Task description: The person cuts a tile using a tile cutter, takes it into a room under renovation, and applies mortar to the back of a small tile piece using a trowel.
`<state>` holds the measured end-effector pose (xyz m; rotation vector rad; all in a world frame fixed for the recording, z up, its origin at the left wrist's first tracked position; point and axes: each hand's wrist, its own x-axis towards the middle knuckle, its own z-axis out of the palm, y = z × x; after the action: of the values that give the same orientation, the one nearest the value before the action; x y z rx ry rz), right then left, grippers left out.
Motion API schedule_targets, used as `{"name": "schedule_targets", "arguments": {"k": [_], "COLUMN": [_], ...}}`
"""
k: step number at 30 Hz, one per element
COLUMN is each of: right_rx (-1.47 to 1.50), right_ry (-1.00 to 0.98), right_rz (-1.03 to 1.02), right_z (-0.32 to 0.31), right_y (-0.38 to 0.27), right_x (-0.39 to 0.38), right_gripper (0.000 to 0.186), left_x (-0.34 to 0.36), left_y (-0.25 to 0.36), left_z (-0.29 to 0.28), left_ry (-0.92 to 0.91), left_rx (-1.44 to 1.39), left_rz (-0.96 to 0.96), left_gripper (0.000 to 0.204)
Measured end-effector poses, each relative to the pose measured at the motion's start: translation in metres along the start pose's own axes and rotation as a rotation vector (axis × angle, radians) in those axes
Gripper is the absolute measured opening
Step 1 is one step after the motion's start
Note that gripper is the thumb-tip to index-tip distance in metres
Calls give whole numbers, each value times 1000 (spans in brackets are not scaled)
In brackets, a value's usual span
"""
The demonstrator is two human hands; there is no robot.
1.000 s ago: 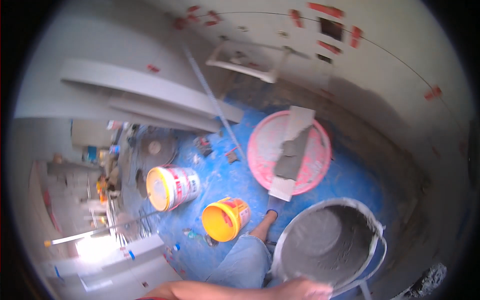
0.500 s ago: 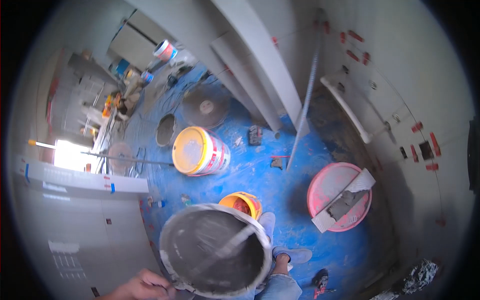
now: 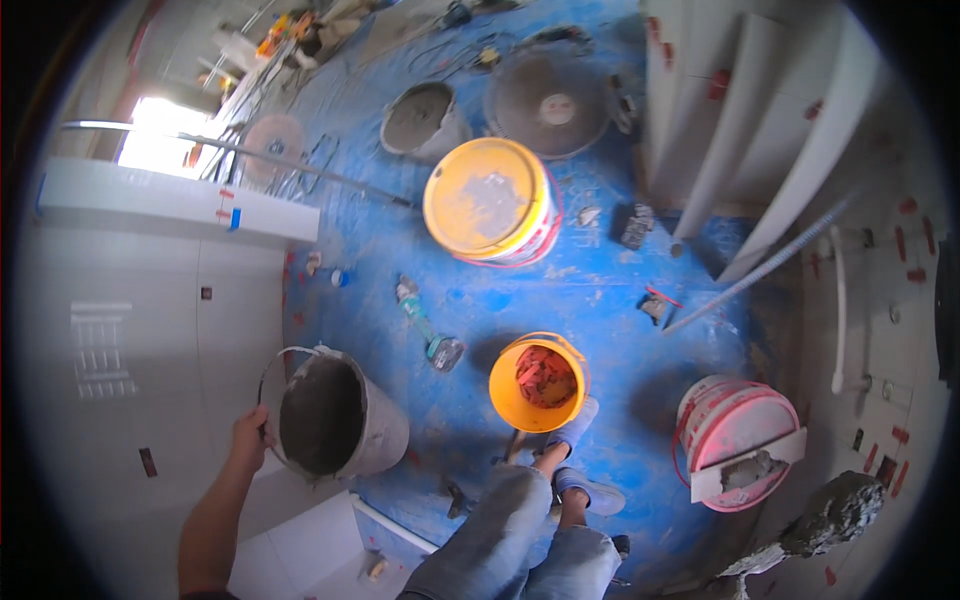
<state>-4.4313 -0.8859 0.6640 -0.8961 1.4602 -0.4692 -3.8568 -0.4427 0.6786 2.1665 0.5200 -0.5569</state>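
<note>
At the lower left, my left hand (image 3: 252, 437) is closed round the wire handle of a bucket (image 3: 385, 425) with a pale, smeared outside. Grey mortar (image 3: 322, 415) fills much of the bucket, whose mouth tilts toward the left wall. My right hand does not show. Near my feet stands a small yellow bucket (image 3: 507, 395) with orange-red pieces (image 3: 546, 378) in it. A teal cordless power tool (image 3: 418, 318) lies on the blue floor between the two buckets.
A yellow-lidded bucket (image 3: 485, 200) stands ahead. At right, a pink-lidded bucket (image 3: 735, 420) carries a notched strip with mortar. Behind are another mortar bucket (image 3: 418, 118) and a large round grey disc (image 3: 545, 105). White pipes and a corrugated conduit (image 3: 765, 272) lean at right.
The mortar bucket has moved left, from in front of my legs to beside the left wall, with my left hand on its handle. My view has swung, and the power tool now shows.
</note>
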Motion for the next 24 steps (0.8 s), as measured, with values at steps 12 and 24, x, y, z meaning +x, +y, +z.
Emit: {"name": "schedule_targets", "arguments": {"k": [12,24], "right_rx": [113,368], "right_ry": [-119,-220], "right_rz": [-75,-121], "right_z": [98,-16], "right_y": [-35,-23], "right_x": [36,45], "right_gripper": [21,39], "left_x": [154,92], "left_y": [-298,-273], "left_z": [135,324], "left_ry": [12,-335], "left_rx": [253,501], "left_rz": [-330,615], "left_gripper": [36,26]}}
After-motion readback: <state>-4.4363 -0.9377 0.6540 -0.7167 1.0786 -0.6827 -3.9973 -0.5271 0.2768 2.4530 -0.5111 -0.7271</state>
